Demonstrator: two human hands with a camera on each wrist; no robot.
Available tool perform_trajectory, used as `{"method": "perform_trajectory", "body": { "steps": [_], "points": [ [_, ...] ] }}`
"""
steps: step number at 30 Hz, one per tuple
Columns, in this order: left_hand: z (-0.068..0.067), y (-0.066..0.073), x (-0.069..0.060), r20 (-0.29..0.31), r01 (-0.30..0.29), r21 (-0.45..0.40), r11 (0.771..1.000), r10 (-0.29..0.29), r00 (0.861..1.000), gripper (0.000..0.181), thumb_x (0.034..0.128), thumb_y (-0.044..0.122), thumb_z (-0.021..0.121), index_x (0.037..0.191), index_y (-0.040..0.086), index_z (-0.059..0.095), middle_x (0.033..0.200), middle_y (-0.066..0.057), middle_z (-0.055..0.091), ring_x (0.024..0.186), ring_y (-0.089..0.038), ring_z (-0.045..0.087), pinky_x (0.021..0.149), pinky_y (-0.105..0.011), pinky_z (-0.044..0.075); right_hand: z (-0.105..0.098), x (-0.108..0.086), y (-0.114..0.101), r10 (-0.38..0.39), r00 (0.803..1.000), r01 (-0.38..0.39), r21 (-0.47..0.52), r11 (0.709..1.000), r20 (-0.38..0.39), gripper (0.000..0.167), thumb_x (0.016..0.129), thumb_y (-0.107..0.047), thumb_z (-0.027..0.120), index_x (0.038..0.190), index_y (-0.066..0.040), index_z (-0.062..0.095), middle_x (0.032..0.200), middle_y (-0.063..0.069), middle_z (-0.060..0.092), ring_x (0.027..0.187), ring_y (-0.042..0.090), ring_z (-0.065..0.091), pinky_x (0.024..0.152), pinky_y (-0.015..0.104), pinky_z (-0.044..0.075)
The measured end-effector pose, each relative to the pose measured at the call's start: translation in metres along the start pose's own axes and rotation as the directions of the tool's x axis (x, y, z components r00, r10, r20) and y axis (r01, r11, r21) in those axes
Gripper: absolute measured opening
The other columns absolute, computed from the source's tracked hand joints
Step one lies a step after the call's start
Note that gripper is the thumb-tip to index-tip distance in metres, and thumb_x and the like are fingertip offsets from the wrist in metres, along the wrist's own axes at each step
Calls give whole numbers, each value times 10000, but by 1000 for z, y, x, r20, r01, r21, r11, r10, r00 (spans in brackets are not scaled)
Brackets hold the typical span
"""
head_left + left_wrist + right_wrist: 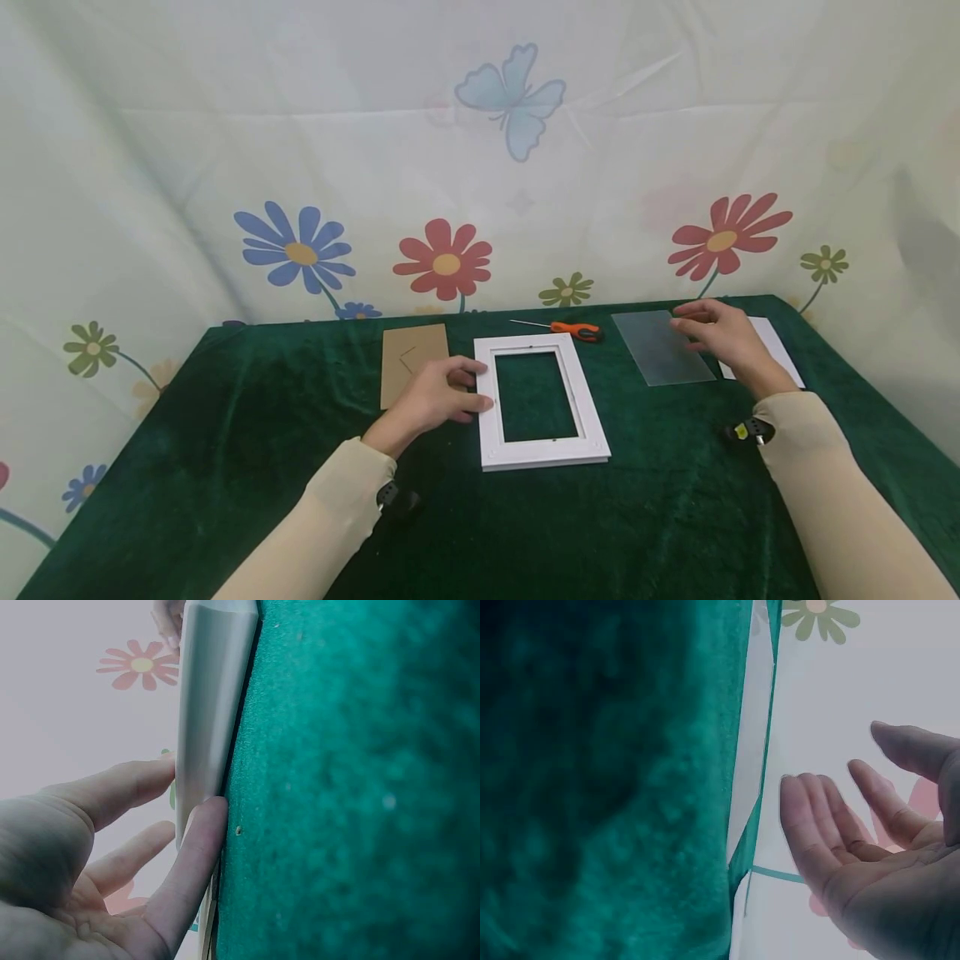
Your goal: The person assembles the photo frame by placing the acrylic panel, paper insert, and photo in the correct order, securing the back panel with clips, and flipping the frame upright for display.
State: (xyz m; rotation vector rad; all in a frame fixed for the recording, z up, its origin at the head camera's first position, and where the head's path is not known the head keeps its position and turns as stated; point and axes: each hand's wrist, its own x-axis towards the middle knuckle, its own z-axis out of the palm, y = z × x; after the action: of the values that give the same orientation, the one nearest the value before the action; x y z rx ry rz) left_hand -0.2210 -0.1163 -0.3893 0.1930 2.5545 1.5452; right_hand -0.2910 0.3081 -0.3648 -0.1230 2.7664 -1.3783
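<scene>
A white picture frame (pixel 495 425) lies flat on the cloth in the head view, its rectangular opening showing green. At its left border is my left hand (pixel 438 392), thumb on the border and fingers loosely bent. In the left wrist view, one fingertip touches the side of the frame (pixel 214 682); the hand does not close round it. Above a clear sheet (pixel 652 354) hovers my right hand (pixel 723 333), fingers relaxed and slightly bent. The right wrist view shows that hand (pixel 885 862) apart from the sheet, with nothing in it. White paper (pixel 776 350) lies partly behind it.
A brown backing board (pixel 412 346) lies left of the frame, partly behind the left hand. Behind the frame is a screwdriver (pixel 573 330) with an orange and black handle. Green cloth (pixel 247 467) covers the table, and a floral curtain (pixel 360 150) hangs at the back.
</scene>
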Motion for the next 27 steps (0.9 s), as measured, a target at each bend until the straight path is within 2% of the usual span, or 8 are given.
{"method": "perform_trajectory", "body": {
  "steps": [10, 14, 27],
  "points": [
    [0, 0, -1, 2, -8, -12, 1000, 8, 1000, 519, 874, 85, 889, 1350, 43, 686, 1190, -183, 657, 880, -271, 751, 763, -395, 656, -2, 3, 8, 44, 999, -44, -1, 999, 1, 609, 1118, -355, 562, 1526, 78, 432, 1507, 352, 473, 1342, 510, 529, 1109, 602, 463],
    [-1, 0, -1, 1, -5, -11, 1000, 5, 1000, 521, 874, 88, 890, 1351, 45, 686, 1191, -184, 656, 885, -272, 749, 763, -394, 656, -4, 4, 12, 65, 998, -65, -12, 998, 1, 590, 1118, -303, 570, 1528, 92, 412, 1515, 364, 449, 1357, 515, 503, 1126, 602, 448],
    [-1, 0, -1, 9, -4, -11, 1000, 4, 1000, 521, 882, 88, 883, 1359, 46, 681, 1190, -182, 651, 896, -278, 743, 770, -399, 656, -9, 6, 22, 131, 989, -124, -98, 987, 69, 635, 1069, -259, 649, 1532, 95, 397, 1512, 384, 430, 1295, 524, 516, 1140, 670, 402]
  ]
}}
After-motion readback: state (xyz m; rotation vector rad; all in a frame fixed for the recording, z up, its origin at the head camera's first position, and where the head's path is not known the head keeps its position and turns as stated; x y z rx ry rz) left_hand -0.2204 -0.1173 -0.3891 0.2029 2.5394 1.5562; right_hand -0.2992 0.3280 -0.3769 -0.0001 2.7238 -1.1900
